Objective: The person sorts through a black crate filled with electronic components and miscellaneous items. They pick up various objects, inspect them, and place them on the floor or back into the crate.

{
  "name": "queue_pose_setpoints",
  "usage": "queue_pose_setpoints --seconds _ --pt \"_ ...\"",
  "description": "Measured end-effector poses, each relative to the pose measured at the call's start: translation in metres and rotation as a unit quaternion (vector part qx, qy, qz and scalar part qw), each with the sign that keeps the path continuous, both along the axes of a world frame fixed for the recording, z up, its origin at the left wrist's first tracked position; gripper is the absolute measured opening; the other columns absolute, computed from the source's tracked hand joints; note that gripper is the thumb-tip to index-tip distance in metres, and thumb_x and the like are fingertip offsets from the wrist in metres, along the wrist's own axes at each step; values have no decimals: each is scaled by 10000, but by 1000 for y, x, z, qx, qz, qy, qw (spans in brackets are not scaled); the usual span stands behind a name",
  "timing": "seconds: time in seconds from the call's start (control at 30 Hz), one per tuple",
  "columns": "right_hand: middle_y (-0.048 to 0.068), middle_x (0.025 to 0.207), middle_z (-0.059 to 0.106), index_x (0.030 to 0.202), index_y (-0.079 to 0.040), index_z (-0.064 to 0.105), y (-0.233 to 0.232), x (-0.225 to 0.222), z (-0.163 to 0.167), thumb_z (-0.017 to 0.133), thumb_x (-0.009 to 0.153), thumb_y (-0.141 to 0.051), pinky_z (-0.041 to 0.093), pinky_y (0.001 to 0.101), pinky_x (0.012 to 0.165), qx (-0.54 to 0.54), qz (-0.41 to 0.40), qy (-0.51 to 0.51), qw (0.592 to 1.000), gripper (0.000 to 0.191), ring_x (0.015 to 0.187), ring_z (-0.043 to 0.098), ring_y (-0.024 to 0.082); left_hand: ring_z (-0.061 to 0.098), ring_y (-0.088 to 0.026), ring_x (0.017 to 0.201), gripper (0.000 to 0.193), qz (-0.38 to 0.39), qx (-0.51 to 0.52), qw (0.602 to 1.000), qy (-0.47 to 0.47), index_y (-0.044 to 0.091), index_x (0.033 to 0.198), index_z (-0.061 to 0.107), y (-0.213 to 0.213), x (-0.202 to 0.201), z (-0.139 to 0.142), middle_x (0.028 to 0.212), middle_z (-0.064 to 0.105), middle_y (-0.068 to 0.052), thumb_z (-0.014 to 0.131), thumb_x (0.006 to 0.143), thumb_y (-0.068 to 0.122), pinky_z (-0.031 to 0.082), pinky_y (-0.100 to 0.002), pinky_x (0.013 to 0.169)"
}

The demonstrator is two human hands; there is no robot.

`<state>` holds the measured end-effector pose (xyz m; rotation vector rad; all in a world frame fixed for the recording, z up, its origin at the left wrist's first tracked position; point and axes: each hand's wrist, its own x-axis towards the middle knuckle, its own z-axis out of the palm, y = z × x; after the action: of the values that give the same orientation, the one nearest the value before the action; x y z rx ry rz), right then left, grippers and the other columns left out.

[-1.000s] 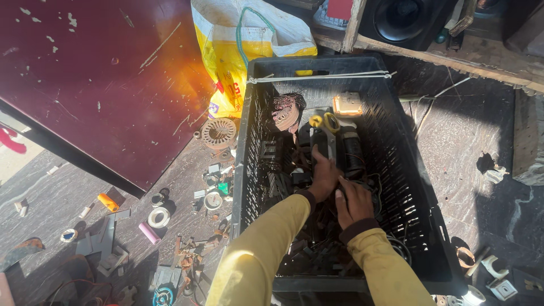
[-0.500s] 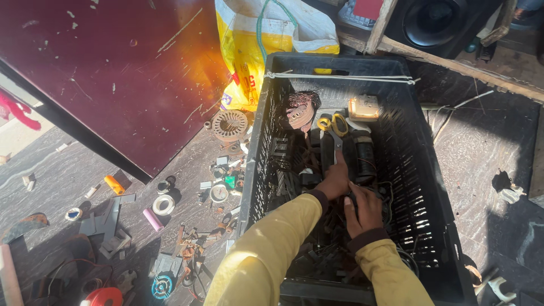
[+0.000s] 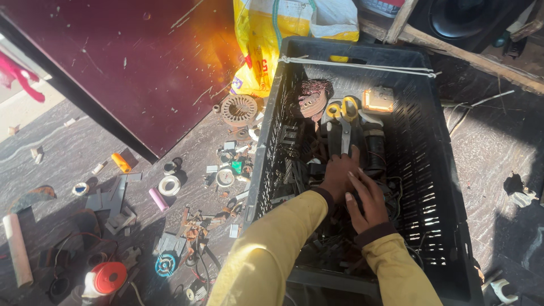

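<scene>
Black crate [image 3: 447, 187] holds scissors [image 3: 342, 122]; both hands, left hand [image 3: 339, 173] and right hand [image 3: 368, 198], dig in loose parts, grip unclear.

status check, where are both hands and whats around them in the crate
Left hand and right hand down in black crate, on dark tangled parts. Yellow-handled scissors just beyond fingertips. Grip unclear.

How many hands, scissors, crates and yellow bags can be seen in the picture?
Hands: 2, left hand and right hand, both inside the crate
Scissors: 1
Crate: 1
Yellow bag: 1
Total: 5
</scene>
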<state>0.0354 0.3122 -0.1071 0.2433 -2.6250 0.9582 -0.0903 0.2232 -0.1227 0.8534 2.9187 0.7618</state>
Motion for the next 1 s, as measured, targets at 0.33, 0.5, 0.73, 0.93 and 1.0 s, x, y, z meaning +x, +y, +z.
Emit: queue_pose_setpoints --seconds 0.33,0.5,0.73,0.93,1.0 --pt "121 1625 358 1487 -156 513 1 4 12 602 953 -223 362 495 1171 -11 50 -15 999 546 1481 364 360 598 -340 1148 578 102 -85 967 218 82 1433 497 -119 41 90 1179 636 -139 647 877 116 464 -466 991" --pt "128 1564 491 1465 -151 569 13 -6 -6 607 1006 -257 338 517 1203 -29 0 3 1000 473 1494 383 349 548 -479 1128 1195 246 -68 961 -107 116 1644 28 -197 28 109 1398 434 -285 833 761 117 447 -503 977" --pt "127 1478 594 1414 -134 631 -91 -47 13 648 1021 -296 386 485 1237 -269 -24 47 962 426 1430 522 303 706 -441 890 1062 281 400 865 -112 -14 1529 176 -207 1 63 985 691 -301 797 679 123 555 -420 798" --pt "287 1667 280 1583 -45 396 -196 -67 8 672 957 -388 247 532 1233 -118 105 100 982 764 1539 283 429 679 -468 960 802 300 384 874 -7 -40 1409 411 -205 -19 35 990 684 -332 791 782 286 530 -454 834" --pt "296 1717 156 1649 -14 246 -205 -79 -2 655 990 -393 155 548 1293 -141 133 139 971 863 1600 166 458 684 -472 908 788 313 382 870 -5 -55 1289 442 -202 -21 36 938 676 -340 840 716 312 531 -467 826"
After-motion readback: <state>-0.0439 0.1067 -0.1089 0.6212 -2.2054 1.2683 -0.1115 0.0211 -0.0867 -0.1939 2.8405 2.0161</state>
